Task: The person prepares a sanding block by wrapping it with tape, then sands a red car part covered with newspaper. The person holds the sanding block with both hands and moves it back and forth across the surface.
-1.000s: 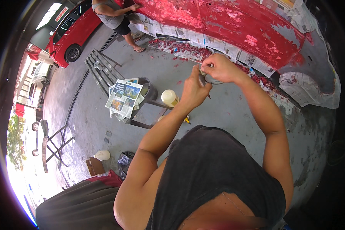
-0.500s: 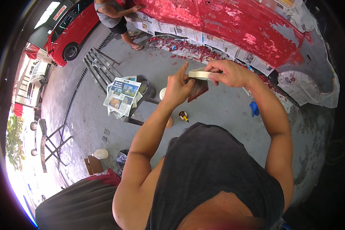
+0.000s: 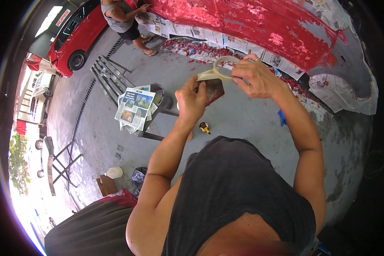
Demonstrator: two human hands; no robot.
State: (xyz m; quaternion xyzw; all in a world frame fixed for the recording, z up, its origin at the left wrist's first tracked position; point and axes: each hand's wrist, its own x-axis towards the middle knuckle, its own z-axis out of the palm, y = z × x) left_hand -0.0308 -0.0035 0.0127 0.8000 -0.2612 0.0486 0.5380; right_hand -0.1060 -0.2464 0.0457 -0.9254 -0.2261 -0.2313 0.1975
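Observation:
My left hand (image 3: 190, 99) pinches a dark, red-stained, flat square plate (image 3: 214, 91) between thumb and fingers. A pale strip of tape (image 3: 206, 76) lies along the plate's far edge, running to a roll of masking tape (image 3: 216, 69). Closed around the right side of that roll is my right hand (image 3: 257, 80), slightly farther away and to the right. The roll's ring faces me, and red flakes show through its middle. My left fingertips are partly hidden behind the plate.
Ahead stands a car body (image 3: 260, 25) with patchy red paint, edged with newspaper (image 3: 187, 32). Paint flakes (image 3: 192, 49) litter the floor below. Newspapers (image 3: 135, 106) rest on a metal bench (image 3: 109, 74) beside a bucket (image 3: 168, 101). Another person (image 3: 120, 19) works at far left.
My left hand has moved left and closed its pointing finger onto the plate. The tape roll has turned its ring toward me, and a strip now stretches from it to the plate.

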